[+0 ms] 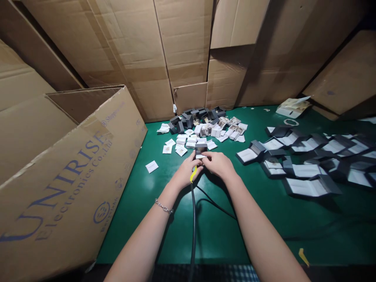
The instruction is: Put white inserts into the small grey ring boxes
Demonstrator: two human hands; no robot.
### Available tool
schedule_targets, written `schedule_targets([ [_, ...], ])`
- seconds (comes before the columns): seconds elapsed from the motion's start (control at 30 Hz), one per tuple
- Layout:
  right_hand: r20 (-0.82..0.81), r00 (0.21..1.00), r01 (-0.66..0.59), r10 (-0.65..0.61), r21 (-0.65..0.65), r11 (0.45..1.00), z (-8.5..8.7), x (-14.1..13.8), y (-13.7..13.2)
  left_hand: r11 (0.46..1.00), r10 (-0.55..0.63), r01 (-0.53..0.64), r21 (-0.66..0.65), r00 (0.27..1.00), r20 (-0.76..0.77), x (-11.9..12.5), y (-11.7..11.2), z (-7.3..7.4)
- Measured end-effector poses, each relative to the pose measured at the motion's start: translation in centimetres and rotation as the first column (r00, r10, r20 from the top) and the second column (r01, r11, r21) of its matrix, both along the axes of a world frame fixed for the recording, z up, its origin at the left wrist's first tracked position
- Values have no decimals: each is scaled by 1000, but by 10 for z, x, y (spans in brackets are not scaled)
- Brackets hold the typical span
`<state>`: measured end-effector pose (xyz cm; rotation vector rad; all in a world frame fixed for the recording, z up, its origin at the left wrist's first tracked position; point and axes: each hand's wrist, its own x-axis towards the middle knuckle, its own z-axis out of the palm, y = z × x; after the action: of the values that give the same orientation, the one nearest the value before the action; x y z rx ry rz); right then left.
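Observation:
My left hand [185,171], with a chain bracelet at the wrist, is closed around the left side of a small dark grey box [201,148]. From the other side my right hand [219,163] grips the same box, its fingers at the white lower part. The box's lid stands up at the back; my fingers hide most of its inside. A yellow tag [193,174] shows just under my left fingers, at the top of a black cable [193,219]. Right behind the box lie several small white packets [191,141].
Dark boxes [180,125] and white inserts [216,131] are heaped at the back of the green table [132,223]. Several opened boxes [308,186] lie on the right. A large carton [73,176] stands left; stacked cartons [188,47] form the back. A white ring [290,122] lies far right.

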<state>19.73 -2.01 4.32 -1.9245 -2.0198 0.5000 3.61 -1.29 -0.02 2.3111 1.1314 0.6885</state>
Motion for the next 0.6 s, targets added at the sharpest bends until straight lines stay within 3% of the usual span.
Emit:
schedule_targets([
  [0.27, -4, 1000, 20, -20, -33, 999, -1, 0, 3, 1000, 1, 0, 6, 1000, -22, -1, 2, 0],
  [0.6, 206, 975, 71, -82, 61, 996, -1, -15, -1, 999, -35, 35, -5, 999, -38, -4, 4, -7],
])
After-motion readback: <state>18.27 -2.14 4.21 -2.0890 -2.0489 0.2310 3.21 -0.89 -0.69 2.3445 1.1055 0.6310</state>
